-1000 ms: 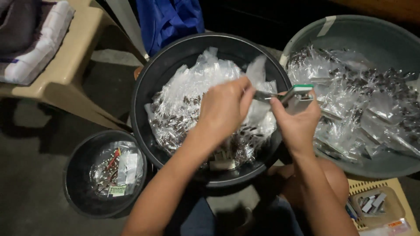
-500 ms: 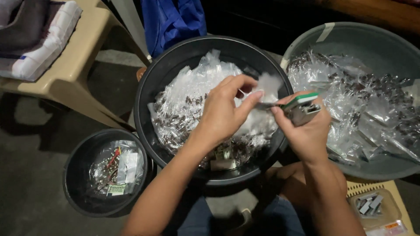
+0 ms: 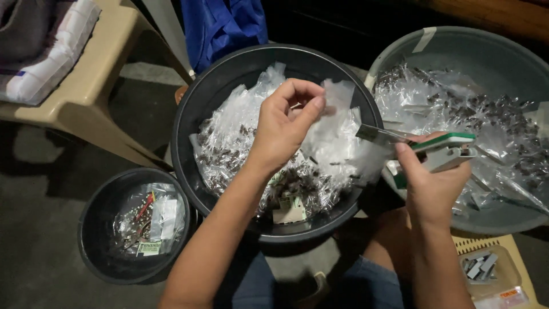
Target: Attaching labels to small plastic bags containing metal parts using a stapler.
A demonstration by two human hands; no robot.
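My left hand (image 3: 283, 129) pinches a small clear plastic packet (image 3: 337, 94); my right hand (image 3: 432, 183) is closed around a green-and-white stapler (image 3: 426, 150).

Head view: both hands hover over the large black basin (image 3: 200, 109), which is heaped with filled clear packets. The stapler's metal nose points toward the packet but stands apart from it. I judge the fold should sit fully between the stapler's arms before I squeeze. A grey basin (image 3: 457, 51) lies right of the black one, a small black tub (image 3: 94, 229) to its lower left.
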